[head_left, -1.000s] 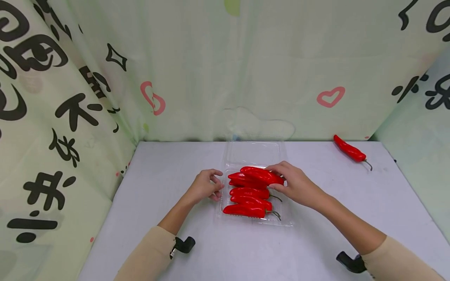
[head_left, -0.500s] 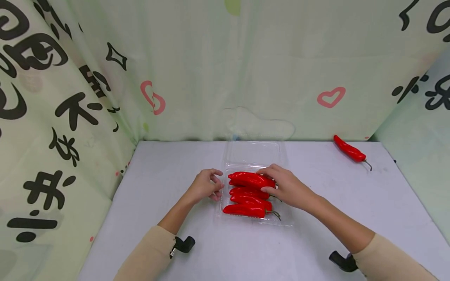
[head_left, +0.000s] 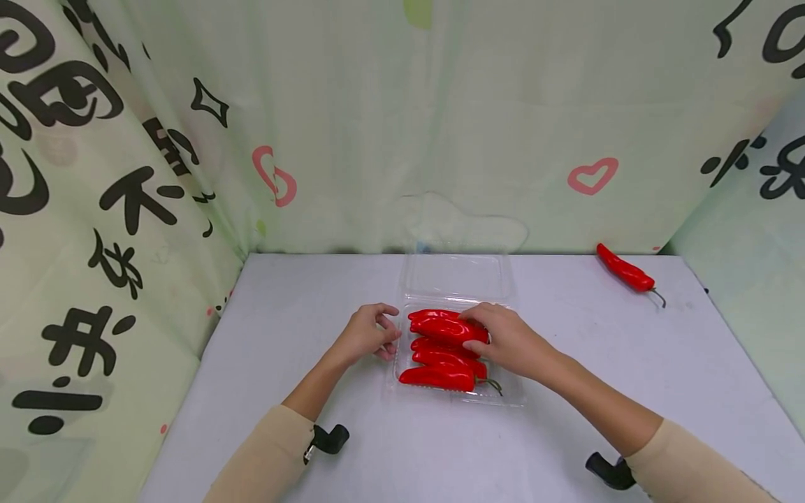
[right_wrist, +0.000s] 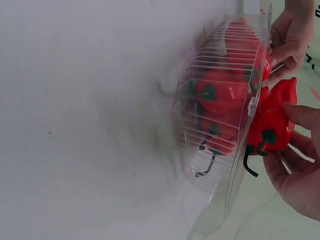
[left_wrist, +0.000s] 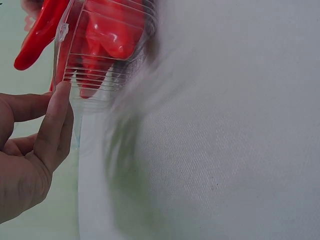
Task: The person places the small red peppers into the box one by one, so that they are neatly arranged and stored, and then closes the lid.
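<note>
A clear plastic container (head_left: 508, 397) with several red peppers in it, stems to the right, sits on the table. My right hand (head_left: 511, 339) grips the stem end of one red pepper (head_left: 443, 330), thumb on the near side and fingers on the far side. That pepper lies over others at the back of the container; in the right wrist view its green stem (right_wrist: 269, 136) shows above the rim. My left hand (head_left: 371, 332) is at the container's left side. In the left wrist view, its thumb and fingers (left_wrist: 54, 120) pinch the rim.
The container's clear lid (head_left: 458, 274) stands open behind it, towards the curtain (head_left: 352, 140). One more red pepper (head_left: 629, 271) lies at the table's back right. White cloth (head_left: 402, 454) covers the table.
My right hand has moved left and slightly nearer to me, bringing its pepper down onto the others in the container. The left hand has stayed in place.
</note>
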`<action>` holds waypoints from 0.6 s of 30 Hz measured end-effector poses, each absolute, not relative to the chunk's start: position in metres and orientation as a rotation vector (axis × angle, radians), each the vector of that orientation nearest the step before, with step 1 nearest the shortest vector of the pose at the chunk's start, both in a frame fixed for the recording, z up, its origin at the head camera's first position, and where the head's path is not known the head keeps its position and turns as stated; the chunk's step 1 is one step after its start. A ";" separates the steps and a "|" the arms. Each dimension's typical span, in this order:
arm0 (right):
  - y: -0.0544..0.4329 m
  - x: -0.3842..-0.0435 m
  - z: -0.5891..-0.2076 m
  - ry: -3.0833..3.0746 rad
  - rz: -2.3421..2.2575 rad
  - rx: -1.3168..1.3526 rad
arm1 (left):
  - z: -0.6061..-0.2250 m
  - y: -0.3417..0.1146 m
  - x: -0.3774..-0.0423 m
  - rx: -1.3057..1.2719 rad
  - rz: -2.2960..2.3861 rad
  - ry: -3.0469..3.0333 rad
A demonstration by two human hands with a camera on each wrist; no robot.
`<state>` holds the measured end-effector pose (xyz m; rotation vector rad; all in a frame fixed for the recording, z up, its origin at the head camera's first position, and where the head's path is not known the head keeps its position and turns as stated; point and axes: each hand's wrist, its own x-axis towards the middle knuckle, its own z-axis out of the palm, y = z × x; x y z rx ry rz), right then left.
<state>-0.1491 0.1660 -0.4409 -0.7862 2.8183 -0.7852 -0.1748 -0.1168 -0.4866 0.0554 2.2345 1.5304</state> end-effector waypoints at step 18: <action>0.156 -0.147 -0.442 2.865 -0.661 -0.751 | -0.489 -0.117 -0.175 0.062 1.521 2.247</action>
